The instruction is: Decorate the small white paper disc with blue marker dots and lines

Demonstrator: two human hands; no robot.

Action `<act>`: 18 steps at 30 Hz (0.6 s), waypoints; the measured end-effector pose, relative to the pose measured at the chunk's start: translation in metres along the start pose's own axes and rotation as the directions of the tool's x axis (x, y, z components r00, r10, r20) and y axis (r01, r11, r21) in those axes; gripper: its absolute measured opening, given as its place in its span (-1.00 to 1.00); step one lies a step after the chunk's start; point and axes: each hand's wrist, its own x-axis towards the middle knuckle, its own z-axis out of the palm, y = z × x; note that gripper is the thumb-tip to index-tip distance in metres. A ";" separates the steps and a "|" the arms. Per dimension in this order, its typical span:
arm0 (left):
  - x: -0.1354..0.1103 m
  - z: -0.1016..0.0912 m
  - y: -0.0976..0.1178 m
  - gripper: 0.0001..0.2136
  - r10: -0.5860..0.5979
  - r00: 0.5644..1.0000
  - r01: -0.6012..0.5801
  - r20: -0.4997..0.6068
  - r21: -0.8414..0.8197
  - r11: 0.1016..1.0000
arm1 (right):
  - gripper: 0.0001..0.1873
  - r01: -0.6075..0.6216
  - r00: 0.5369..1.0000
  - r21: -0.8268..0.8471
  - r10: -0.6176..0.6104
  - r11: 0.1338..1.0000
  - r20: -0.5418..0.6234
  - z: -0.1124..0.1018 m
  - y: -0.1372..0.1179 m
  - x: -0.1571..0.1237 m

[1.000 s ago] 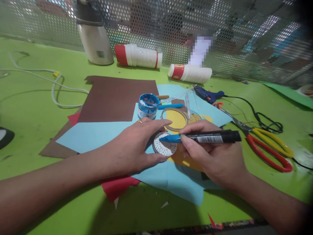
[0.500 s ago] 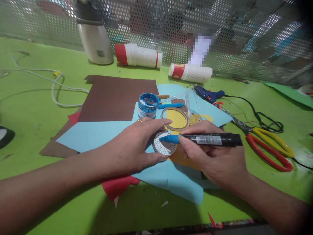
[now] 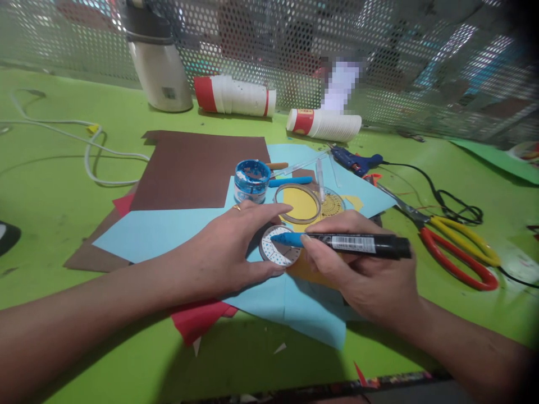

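Note:
My left hand curls around a small round white disc with blue dots, thumb and index finger holding its edge against the light blue paper. My right hand grips a black marker with a blue tip, lying almost level, its tip over the left edge of the disc. A ring shows on my left hand's finger.
Behind the disc lie a yellow circle in a ring, a blue paint jar, brown paper and a glue gun. Red-and-yellow scissors lie right. Two paper cup stacks and a white jug stand by the mesh wall.
Both hands, disc and marker stay together; the whole view has slipped slightly left and down, and the marker tip sits a touch further left on the disc.

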 end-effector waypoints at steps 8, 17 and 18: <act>0.001 -0.001 0.002 -0.36 -0.027 1.000 0.027 0.016 -0.019 0.999 | -0.90 -0.052 0.972 0.183 0.092 0.982 -0.217 -0.002 -0.008 0.005; 0.000 -0.002 0.001 -0.36 -0.059 0.998 0.059 0.014 -0.037 0.998 | -0.84 -0.091 0.974 0.154 0.120 0.984 -0.193 -0.010 0.001 0.010; 0.000 -0.002 0.002 -0.35 -0.072 0.997 0.073 0.017 -0.040 0.997 | -0.85 -0.097 0.974 0.200 0.134 0.975 -0.182 -0.011 0.003 0.011</act>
